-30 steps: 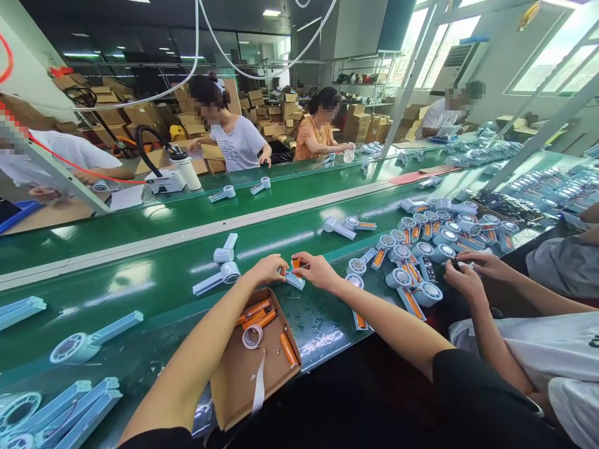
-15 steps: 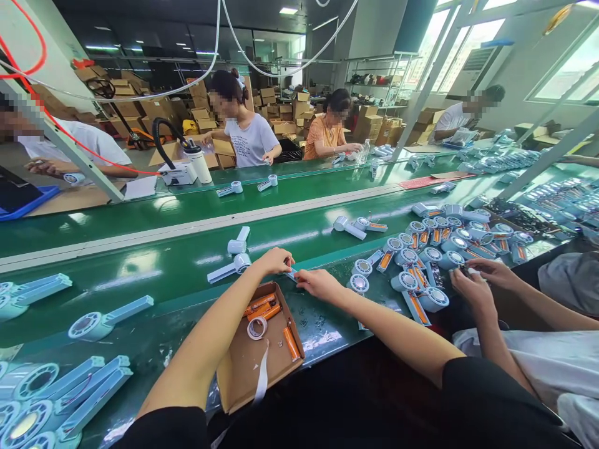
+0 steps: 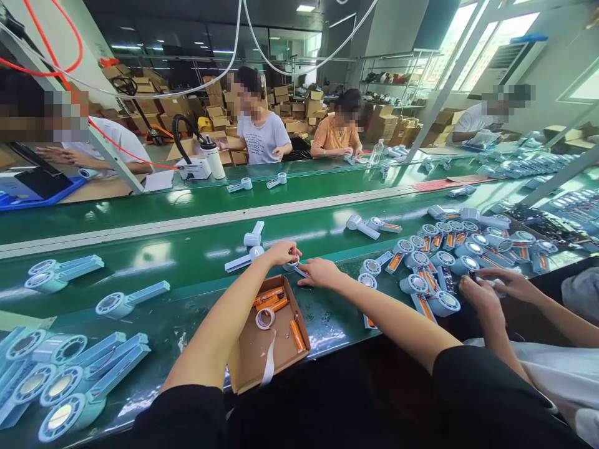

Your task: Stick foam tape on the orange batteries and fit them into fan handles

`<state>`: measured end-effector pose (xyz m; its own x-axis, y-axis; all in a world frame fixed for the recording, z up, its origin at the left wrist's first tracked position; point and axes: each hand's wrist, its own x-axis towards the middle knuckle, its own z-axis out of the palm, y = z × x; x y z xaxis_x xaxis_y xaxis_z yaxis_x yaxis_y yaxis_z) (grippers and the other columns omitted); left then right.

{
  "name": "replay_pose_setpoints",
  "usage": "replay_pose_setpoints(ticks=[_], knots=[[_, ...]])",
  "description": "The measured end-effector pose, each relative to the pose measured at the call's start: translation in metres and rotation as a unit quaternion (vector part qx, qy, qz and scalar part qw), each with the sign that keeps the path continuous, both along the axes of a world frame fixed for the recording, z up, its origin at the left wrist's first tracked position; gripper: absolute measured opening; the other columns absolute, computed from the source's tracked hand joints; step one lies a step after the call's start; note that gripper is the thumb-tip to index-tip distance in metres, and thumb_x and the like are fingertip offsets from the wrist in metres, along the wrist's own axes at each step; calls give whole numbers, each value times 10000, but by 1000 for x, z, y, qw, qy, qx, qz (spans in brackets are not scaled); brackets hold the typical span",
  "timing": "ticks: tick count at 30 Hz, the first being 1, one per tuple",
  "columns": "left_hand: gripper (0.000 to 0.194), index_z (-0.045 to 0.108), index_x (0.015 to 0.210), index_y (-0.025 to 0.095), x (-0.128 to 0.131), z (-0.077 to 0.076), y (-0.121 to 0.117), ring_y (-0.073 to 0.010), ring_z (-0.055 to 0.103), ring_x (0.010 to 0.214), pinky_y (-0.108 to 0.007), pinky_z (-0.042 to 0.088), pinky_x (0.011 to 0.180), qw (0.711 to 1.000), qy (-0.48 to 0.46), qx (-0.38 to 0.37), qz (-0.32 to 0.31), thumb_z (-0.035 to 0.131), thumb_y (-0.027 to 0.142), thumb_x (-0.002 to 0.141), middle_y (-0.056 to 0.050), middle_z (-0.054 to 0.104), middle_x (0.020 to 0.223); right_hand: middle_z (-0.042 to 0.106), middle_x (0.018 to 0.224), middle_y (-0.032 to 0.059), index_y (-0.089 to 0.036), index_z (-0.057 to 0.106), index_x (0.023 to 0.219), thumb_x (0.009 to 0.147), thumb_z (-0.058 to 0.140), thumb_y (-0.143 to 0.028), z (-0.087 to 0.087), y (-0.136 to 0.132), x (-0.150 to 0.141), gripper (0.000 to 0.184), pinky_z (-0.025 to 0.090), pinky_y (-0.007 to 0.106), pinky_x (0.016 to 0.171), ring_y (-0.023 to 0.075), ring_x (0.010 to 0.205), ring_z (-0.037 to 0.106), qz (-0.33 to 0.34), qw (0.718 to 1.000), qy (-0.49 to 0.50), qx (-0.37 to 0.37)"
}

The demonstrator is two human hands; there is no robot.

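Note:
Just beyond a cardboard box [image 3: 281,365], both my hands are on a light-blue handheld fan [image 3: 291,266] that lies low over the bench, mostly covered by my fingers. My left hand [image 3: 283,252] has its fingers pinched together at the round head; whether a small part is between them cannot be seen. My right hand [image 3: 321,273] is closed on the handle. Inside the box lie several orange batteries [image 3: 296,335] and a roll of white tape [image 3: 264,318], with a white strip [image 3: 268,362] hanging over the near edge.
Fan housings [image 3: 65,411] pile up at left; many more with orange batteries [image 3: 423,274] cover the bench at right. A co-worker's hands [image 3: 484,293] work close on my right. A green conveyor belt [image 3: 187,249] runs across, with other people seated beyond it.
The view has turned slightly left, so the scene sits further right. My left hand has shifted to the fan's round head; my right hand stays at the handle.

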<state>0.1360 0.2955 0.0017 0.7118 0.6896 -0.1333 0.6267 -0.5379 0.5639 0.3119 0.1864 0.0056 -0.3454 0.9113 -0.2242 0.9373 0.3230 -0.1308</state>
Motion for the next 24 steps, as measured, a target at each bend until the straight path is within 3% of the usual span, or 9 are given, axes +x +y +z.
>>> replay_pose_setpoints(ticks=[3, 5, 9, 12, 14, 17, 19, 21, 24], knots=[[239, 698, 1094, 146, 4, 8, -15, -212, 699, 1029, -432, 597, 936, 999, -11, 37, 27, 702, 363, 995, -74, 722, 1141, 744, 1292, 151, -260, 710, 1356, 1018, 626, -523, -1, 7, 1, 436, 514, 329, 927, 313, 1196, 702, 32, 999, 3, -4], [152, 697, 1008, 155, -6, 15, -38, -231, 677, 1102, -433, 549, 1005, 995, -27, 82, 52, 699, 305, 983, -80, 725, 1146, 782, 1221, 111, -263, 749, 1294, 1049, 583, -435, -2, 11, 6, 342, 508, 290, 898, 275, 1132, 729, 42, 999, 13, -11], [164, 692, 971, 195, -67, 18, -122, -226, 658, 1034, -371, 512, 930, 982, -37, 161, 90, 608, 327, 1020, -70, 736, 1055, 821, 1154, 67, -270, 788, 1248, 1042, 569, -360, -5, 23, 31, 314, 513, 266, 855, 251, 1039, 759, 15, 999, 44, 1], [92, 718, 902, 223, -115, 7, -184, -200, 664, 933, -333, 502, 848, 982, 6, 175, 68, 678, 269, 970, -24, 750, 951, 806, 1207, 117, -222, 762, 1314, 1043, 539, -321, -1, 37, 49, 365, 535, 329, 904, 289, 1065, 752, -46, 995, 74, 41], [49, 743, 921, 239, -130, -5, -208, -222, 662, 997, -357, 494, 884, 980, 41, 186, 54, 754, 199, 894, -25, 763, 1003, 771, 1271, 176, -163, 734, 1348, 1028, 534, -259, 5, 48, 51, 390, 531, 409, 987, 330, 1147, 719, -84, 989, 96, 76], [179, 761, 979, 220, -126, -18, -212, -278, 624, 1073, -426, 476, 913, 969, 88, 219, 70, 709, 87, 870, -96, 742, 1098, 640, 1465, 239, -120, 682, 1402, 1004, 544, -208, 20, 55, 39, 430, 444, 544, 1139, 380, 1348, 584, -102, 976, 144, 130], [169, 762, 929, 202, -117, -18, -207, -283, 610, 1050, -429, 476, 887, 963, 106, 234, 75, 684, 63, 873, -119, 725, 1076, 611, 1494, 228, -132, 688, 1386, 1012, 551, -228, 29, 46, 23, 410, 406, 562, 1183, 369, 1389, 542, -79, 969, 187, 140], [88, 758, 877, 198, -111, -10, -205, -276, 604, 997, -419, 481, 842, 960, 112, 244, 74, 701, 139, 907, -115, 719, 1032, 693, 1375, 193, -145, 724, 1317, 1025, 563, -269, 35, 21, 6, 356, 478, 498, 1126, 322, 1272, 629, -43, 966, 229, 116], [141, 759, 934, 204, -110, 10, -218, -258, 603, 973, -421, 492, 863, 951, 35, 296, 76, 657, 282, 993, -89, 739, 1019, 794, 1006, 86, -172, 762, 1209, 1055, 561, -421, 33, -39, -19, 355, 588, 321, 776, 199, 809, 723, 21, 958, 287, 9]])
